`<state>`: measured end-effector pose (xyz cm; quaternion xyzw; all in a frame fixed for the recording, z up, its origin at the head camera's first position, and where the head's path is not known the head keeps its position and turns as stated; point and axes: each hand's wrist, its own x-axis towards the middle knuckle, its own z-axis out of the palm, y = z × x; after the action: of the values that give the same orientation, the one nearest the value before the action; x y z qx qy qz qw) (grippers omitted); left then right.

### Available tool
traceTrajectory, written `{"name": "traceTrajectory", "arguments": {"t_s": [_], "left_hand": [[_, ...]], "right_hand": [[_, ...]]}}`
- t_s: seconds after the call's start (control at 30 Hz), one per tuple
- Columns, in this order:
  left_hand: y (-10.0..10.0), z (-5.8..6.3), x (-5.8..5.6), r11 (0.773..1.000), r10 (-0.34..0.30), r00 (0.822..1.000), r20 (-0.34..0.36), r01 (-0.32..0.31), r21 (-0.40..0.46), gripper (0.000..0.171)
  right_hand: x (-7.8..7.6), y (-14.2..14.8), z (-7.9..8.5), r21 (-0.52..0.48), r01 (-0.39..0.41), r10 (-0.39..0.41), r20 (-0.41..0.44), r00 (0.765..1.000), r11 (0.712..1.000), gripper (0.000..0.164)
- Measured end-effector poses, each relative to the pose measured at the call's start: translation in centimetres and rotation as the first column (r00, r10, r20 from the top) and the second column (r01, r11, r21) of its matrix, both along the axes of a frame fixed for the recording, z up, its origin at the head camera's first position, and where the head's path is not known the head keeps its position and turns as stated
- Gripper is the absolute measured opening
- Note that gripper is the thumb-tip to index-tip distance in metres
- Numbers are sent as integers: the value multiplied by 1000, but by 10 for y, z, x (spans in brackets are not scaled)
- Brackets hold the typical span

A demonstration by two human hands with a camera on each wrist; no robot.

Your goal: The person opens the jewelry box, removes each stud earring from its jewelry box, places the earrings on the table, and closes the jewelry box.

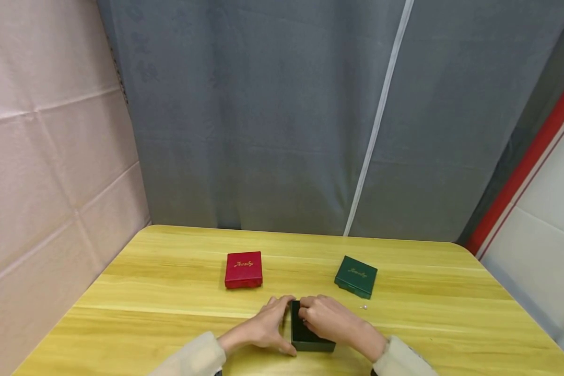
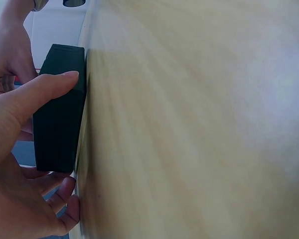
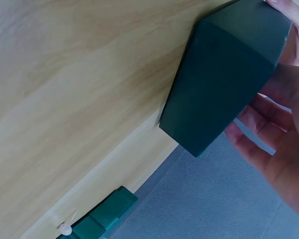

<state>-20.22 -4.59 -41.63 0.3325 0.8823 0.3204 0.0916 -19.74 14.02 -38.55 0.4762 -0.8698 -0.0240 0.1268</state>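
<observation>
While open, green box point(image 1: 312, 346) between hands point(image 1: 267, 329) point(image 1: 328, 317)

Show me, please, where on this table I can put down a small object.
Bare tabletop: left of the red box, between it and the green lettered piece, right of that piece. Crowded: front middle, where the left hand grips the dark box, the right hand over it; also by the small shiny item.
</observation>
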Motion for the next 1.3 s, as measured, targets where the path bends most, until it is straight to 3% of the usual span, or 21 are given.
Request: {"name": "traceTrajectory", "arguments": {"t_s": [0.77,1.3], "left_hand": [[0,-2,0,1000,12,1000,-5,-12,-3,95],[-1,-1,1,1000,12,1000,-3,-12,1,94]], "right_hand": [[-3,1,-2,-8,-18,18,-17,1000,1000,4],[-4,5,3,-62,-3,7,75,997,998,6]]}}
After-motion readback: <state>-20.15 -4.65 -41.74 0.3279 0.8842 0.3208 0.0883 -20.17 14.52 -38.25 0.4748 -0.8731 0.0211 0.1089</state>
